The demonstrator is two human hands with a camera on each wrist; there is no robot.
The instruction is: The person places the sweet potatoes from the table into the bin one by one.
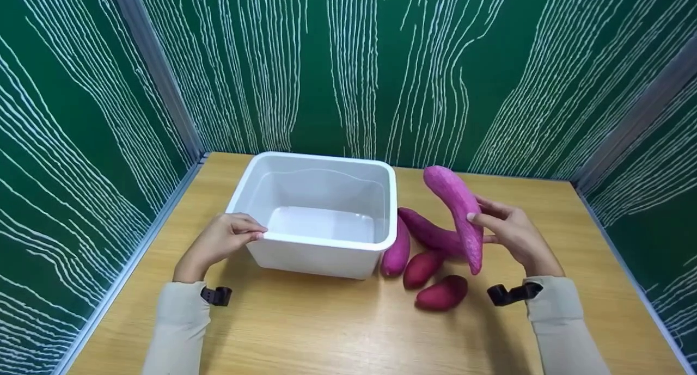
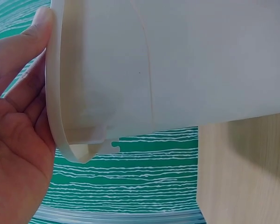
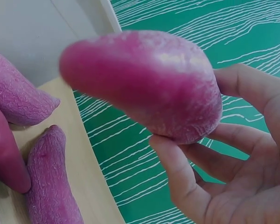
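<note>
Since that long pink veg (image 1: 456, 195) looks stiff, probably light, right hand (image 1: 514, 233) pinching mid-body works; left hand (image 1: 220, 239) pinches bin rim (image 1: 326, 241), near left.

Gripping on both sides

Extends a beige-cloth-sleeved left forearm (image 1: 177, 323) up from the head view's lower left, pinching left of centre with a bare left hand (image 1: 222, 237). Slants a beige-cloth-sleeved right forearm (image 1: 561, 320) up from the lower right, gripping right of centre with a bare right hand (image 1: 518, 236), thumb (image 1: 485, 221) opposite fingers (image 1: 494, 205).
</note>
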